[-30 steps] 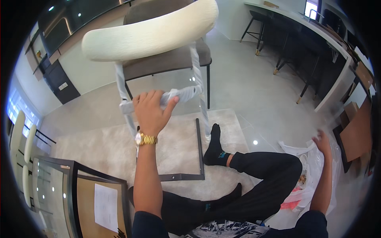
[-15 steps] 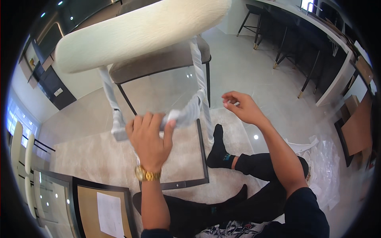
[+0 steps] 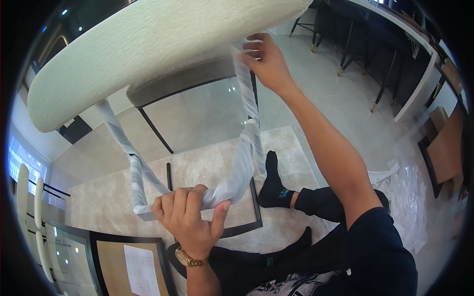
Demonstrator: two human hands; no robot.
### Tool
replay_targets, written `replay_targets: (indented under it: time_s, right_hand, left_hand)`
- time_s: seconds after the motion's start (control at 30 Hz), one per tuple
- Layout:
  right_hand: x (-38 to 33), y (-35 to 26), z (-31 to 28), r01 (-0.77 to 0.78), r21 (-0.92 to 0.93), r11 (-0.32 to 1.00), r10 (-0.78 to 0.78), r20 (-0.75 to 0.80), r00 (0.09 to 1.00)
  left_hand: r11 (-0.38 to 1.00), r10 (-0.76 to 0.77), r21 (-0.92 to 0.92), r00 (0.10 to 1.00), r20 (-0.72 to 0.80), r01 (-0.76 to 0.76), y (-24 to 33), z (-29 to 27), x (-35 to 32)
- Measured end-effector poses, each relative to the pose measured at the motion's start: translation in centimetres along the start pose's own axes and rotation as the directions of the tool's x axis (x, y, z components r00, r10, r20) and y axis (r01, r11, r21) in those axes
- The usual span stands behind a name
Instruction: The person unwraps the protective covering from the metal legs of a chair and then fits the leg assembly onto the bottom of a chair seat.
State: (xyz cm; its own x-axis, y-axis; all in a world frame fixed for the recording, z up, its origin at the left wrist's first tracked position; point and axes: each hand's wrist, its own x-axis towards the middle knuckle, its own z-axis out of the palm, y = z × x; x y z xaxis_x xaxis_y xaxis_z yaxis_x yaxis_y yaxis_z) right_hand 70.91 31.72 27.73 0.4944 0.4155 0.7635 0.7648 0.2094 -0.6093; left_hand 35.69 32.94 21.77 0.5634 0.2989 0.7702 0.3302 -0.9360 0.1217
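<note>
A piece of seating with a fuzzy cream upholstered part (image 3: 163, 54) is tilted up before me. Its legs and crossbar are wound in white packing wrap (image 3: 232, 177). My left hand (image 3: 190, 217), with a gold watch on the wrist, closes over the lower wrapped bar, thumb on the near side. Up at the right wrapped leg (image 3: 244, 93), just under the cream part, my right hand (image 3: 266, 61) has its fingers curled against the wrap. Its fingertips are partly hidden and slightly blurred there.
Beyond stands a brown upholstered chair (image 3: 182, 79) with black legs. A dark metal frame (image 3: 242, 229) lies on the beige rug (image 3: 98, 197). Clear plastic sheeting (image 3: 410, 207) is heaped at right. A dark-framed panel with a paper sheet (image 3: 140, 269) is at lower left.
My right hand has risen from open air to the upper part of the right wrapped leg. The wrapped bar and my left hand have come lower and nearer, and the cream part has tilted.
</note>
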Motion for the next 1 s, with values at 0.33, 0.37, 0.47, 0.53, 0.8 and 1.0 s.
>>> replay_targets:
  time_s: [0.33,0.37,0.47,0.53,0.8,1.0]
  right_hand:
    - [0.3,-1.0,-1.4,0.381,-0.364,0.850,-0.363,0.119,0.924]
    - [0.2,-0.8,-1.6,0.395,-0.383,0.835,-0.372,0.136,0.918]
    - [0.1,-0.3,-1.7,0.425,-0.395,0.815,-0.394,0.162,0.905]
    - [0.5,-0.1,-1.7,0.432,-0.342,0.834,-0.404,0.154,0.902]
    - [2.0,0.0,-1.6,0.403,-0.412,0.818,-0.336,0.227,0.914]
    - [2.8,-0.9,-2.0,0.366,-0.430,0.826,-0.238,0.322,0.916]
  left_hand:
    - [1.000,-0.018,0.015,1.000,0.016,0.017,0.3,-0.2,-0.5]
    - [1.000,-0.020,0.011,1.000,0.015,0.020,0.3,-0.2,-0.5]
    - [1.000,-0.024,0.007,1.000,0.019,0.024,0.3,-0.2,-0.2]
    - [1.000,-0.026,0.008,0.999,0.026,0.025,0.2,-0.1,-0.2]
    - [0.999,-0.030,0.013,0.999,0.045,0.029,0.0,0.2,0.1]
    - [0.999,-0.026,0.024,0.998,0.050,0.025,0.1,-0.3,0.1]
